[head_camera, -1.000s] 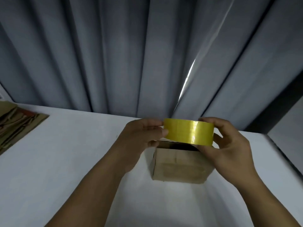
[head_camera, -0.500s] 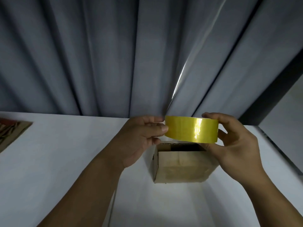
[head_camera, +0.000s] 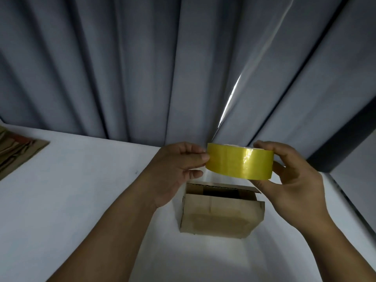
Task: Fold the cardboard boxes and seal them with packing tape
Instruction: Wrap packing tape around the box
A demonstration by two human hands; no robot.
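Observation:
A roll of yellow packing tape is held in the air above a small brown cardboard box. My right hand grips the roll's right side, fingers over the top and thumb below. My left hand pinches the roll's left edge with thumb and fingertips. The box stands on the white table with its top partly open, a dark gap showing between the flaps.
A flattened brown cardboard piece lies at the table's far left. Grey curtains hang behind the table. The table's right edge runs close to my right hand.
Both hands have kept the tape roll between them and raised it slightly higher above the box. The view has shifted a little.

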